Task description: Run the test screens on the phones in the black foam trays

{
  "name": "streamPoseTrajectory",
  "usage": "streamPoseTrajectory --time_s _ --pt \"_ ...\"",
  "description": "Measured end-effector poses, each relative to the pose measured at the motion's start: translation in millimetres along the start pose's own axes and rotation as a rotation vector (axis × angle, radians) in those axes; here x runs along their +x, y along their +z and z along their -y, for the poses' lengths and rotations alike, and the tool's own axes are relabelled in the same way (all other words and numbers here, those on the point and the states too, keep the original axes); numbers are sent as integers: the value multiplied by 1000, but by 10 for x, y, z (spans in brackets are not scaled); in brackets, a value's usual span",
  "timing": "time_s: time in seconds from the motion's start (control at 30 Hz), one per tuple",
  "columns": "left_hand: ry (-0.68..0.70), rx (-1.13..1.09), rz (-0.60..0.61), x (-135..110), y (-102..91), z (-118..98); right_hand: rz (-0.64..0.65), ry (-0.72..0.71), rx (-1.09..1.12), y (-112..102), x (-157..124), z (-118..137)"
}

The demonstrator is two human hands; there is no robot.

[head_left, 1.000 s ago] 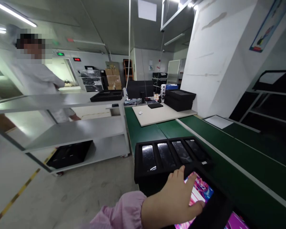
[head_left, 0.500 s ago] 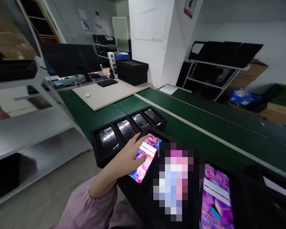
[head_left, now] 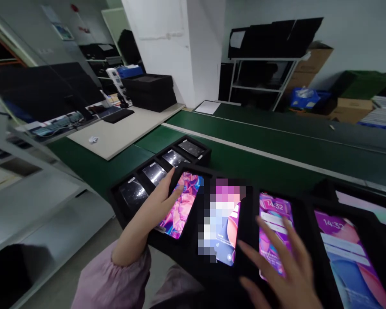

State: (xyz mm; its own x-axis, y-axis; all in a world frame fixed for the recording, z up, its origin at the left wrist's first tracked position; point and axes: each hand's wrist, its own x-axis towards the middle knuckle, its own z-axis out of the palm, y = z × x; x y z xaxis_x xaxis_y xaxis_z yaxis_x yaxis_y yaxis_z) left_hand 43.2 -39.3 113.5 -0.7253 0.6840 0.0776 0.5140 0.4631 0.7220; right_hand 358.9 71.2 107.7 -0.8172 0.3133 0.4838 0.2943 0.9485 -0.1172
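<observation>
A black foam tray holds several lit smartphones in separate slots. My left hand lies along the left edge of the leftmost phone, its fingers stretched and the thumb over the screen, which shows a pink and blue wallpaper. Beside it sits a second phone, partly blurred out. Over the third phone, showing 14:32, my right hand is spread and slightly smeared by motion; whether it touches the glass I cannot tell. A fourth phone, also at 14:32, lies farther right. Neither hand grips anything.
Behind my left hand stands another black tray with several dark-screened phones. More lit screen shows at the right edge. The green bench carries a pale board with stacked black trays. A grey shelf is at left.
My view has swung right. My right hand has entered over the third phone. The leftmost phone's clock and notification boxes no longer show. My left hand stays at that phone.
</observation>
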Motion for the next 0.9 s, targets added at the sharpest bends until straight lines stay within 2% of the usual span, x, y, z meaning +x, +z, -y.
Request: streamPoseTrajectory --time_s 0.03,0.07,0.17,0.23,0.4,0.5,0.6,0.8,0.9 --pt "-2 7 4 -40 2 -9 37 -69 -15 103 133 145" --pt "-5 26 11 -79 2 -15 64 -72 -38 193 263 275" --pt "6 97 15 -158 3 -8 -6 102 -151 311 529 495" --pt "26 128 12 -175 10 11 -55 163 -194 226 536 475" --pt "18 136 28 -157 14 67 -110 143 -165 -170 126 135" --pt "-1 138 49 -142 9 82 -101 258 -232 -185 -80 -9" --pt "-25 145 43 -149 14 85 -139 370 -289 -183 -167 -96" --pt "46 110 43 -126 6 210 -272 372 -319 -536 -514 -385" --pt "54 147 66 -41 -30 359 -307 399 -333 -524 -714 -559"
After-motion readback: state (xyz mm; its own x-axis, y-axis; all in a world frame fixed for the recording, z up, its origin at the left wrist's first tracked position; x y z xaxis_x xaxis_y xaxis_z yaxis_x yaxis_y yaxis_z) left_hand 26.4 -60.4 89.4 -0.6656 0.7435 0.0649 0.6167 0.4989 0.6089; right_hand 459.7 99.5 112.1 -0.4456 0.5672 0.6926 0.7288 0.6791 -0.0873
